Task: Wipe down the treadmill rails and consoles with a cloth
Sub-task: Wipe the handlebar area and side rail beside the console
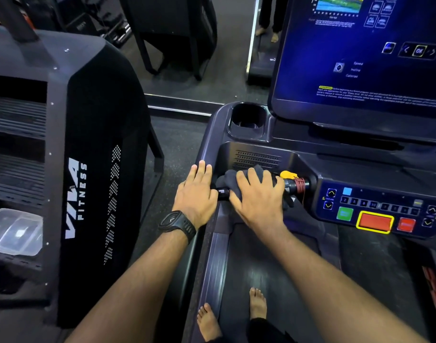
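Observation:
I stand on a dark treadmill facing its console (375, 206) with coloured buttons and a lit blue screen (360, 58). My right hand (259, 196) grips a dark grey cloth (230, 177) wrapped over the short black handlebar (223, 193) to the left of the button panel. My left hand (196, 191), with a black watch on the wrist, lies flat with straight fingers on the left side rail (212, 243) right beside the bar's end. A yellow safety clip (288, 175) with a red cord sits just right of the cloth.
A cup holder (248, 118) is recessed in the console's left corner. A black Viva Fitness machine (88, 169) stands close on the left, with a clear plastic box (14, 231) on it. A mirror behind shows a person's legs. My bare feet (257, 303) are on the belt.

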